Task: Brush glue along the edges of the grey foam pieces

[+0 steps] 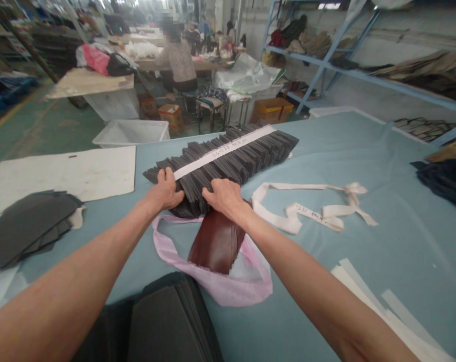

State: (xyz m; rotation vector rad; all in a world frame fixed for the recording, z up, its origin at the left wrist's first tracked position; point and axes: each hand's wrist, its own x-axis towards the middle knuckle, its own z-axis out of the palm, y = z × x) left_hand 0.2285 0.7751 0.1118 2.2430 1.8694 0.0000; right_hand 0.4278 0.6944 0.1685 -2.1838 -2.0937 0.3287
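A long bundle of black sheet pieces (228,168), banded lengthwise by a white strip with handwriting (220,151), lies on the table. My left hand (166,192) is closed on the bundle's near left end, fingers over the end of the strip. To its right, my right hand (224,196) grips the bundle's near edge, thumb toward the left hand. Below the hands, a stack of brown leather-like pieces (215,241) lies partly under the bundle and my right wrist. A pink cloth band (220,291) loops loosely around that stack.
Loose white lettered strips (310,213) lie to the right. Black pieces (31,226) are stacked at left by a white board (99,173), and more dark stacks (163,322) sit nearest me. Beyond the blue-green table (363,151) are a white bin (133,131), shelving and a seated person.
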